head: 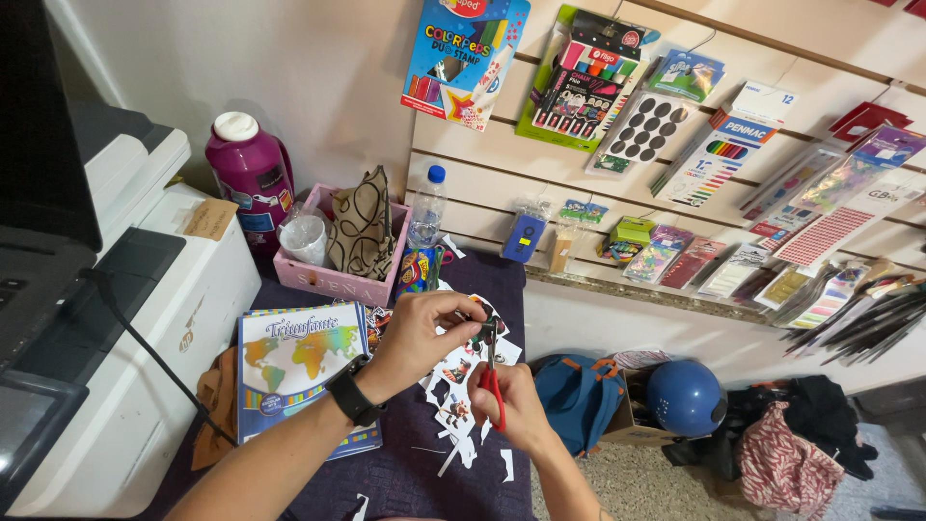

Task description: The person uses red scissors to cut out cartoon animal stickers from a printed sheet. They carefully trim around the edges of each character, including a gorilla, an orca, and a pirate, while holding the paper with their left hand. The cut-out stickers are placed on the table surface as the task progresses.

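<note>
My right hand (516, 405) grips red-handled scissors (493, 381) with the blades pointing up. My left hand (424, 333), with a black watch on its wrist, pinches a small printed paper figure (479, 335) at the blade tips. Both hands hover over a dark purple tablecloth (405, 473). Beneath them lies a white sheet of printed cut-out figures (453, 381) and loose white paper scraps (506, 471).
A notebook with a world-map cover (294, 371) lies left of my hands. Behind stand a pink box (333, 275) holding a cup and bag, a water bottle (427, 207) and a magenta thermos (249, 174). A white printer (135, 318) fills the left. Stationery hangs on the wall; bags and a blue helmet (683, 396) lie on the floor.
</note>
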